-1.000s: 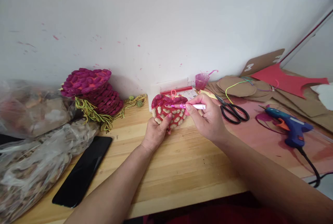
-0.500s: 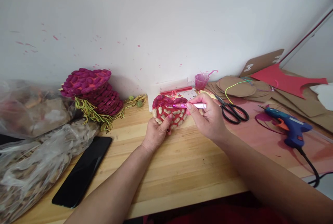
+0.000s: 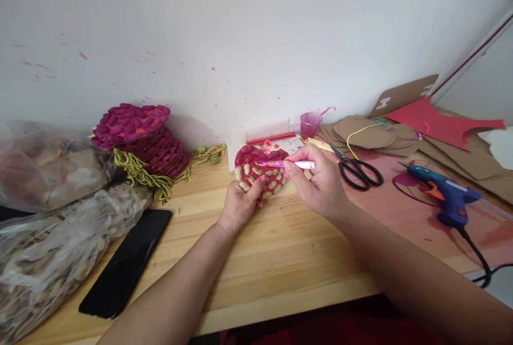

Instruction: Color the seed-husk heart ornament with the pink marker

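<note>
Two hands on one part: a red heart-shaped craft piece studded with pale peanut shells, held face-up-tilted over the back of the light wooden table, close to the white wall. Left hand was closed on its lower edge from below, thumb pressed on the front face. Right hand pinched a thin pink-and-white brush between thumb and fingers. The shaft was roughly level, and the pink tip touched the upper part of the heart (exact contact spot too small to resolve).

Just behind the heart lay white paper with a red strip. A small pink plastic cup stood beside it. Black scissors lay just right of the right hand on a pink-stained mat. A blue hot glue gun with orange trigger was farther right, cord trailing to the table edge. Brown cardboard cutouts and a red sheet were stacked at back right.

On the left, a magenta woven shell ornament with yellow-green tassels sat against the wall. A black phone lay flat, next to clear plastic bags (contents unclear).
</note>
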A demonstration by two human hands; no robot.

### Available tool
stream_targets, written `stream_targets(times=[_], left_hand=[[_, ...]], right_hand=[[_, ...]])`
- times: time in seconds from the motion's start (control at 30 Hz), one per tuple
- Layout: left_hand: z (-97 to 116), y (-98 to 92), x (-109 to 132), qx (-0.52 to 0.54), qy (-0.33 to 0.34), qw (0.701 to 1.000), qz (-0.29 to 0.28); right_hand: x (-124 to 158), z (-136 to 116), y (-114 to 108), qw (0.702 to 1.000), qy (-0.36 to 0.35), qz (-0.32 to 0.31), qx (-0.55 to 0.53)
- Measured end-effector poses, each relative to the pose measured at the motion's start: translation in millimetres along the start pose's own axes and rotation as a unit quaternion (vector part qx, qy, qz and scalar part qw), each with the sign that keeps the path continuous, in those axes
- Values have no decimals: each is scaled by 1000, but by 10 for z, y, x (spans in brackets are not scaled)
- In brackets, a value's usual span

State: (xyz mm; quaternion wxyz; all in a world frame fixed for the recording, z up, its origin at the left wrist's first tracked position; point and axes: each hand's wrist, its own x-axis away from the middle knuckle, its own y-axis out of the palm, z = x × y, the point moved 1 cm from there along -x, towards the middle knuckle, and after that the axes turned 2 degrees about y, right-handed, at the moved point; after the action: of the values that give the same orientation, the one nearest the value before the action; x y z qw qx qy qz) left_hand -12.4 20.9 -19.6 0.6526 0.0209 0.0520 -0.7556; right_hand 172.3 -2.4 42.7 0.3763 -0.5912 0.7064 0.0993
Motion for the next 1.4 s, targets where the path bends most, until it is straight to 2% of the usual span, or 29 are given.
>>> stream_targets(times=[0.37, 0.57, 0.8, 1.03, 1.4], left_hand=[[16, 1, 7, -7, -1, 1000, 7], [-11, 6, 8, 5, 1, 1000, -11], [-5, 4, 12, 8, -7, 1000, 2], [6, 22, 12, 16, -3, 1000, -11], [23, 12, 16, -7, -7, 1000, -9]], right_hand=[[0, 7, -1, 1000, 8, 2, -9], [6, -3, 4, 1000, 1, -2, -20], [-7, -14, -9, 1000, 14, -2, -3], [13, 27, 10, 998, 12, -25, -60], [-30, 18, -37, 997, 54, -11, -56]])
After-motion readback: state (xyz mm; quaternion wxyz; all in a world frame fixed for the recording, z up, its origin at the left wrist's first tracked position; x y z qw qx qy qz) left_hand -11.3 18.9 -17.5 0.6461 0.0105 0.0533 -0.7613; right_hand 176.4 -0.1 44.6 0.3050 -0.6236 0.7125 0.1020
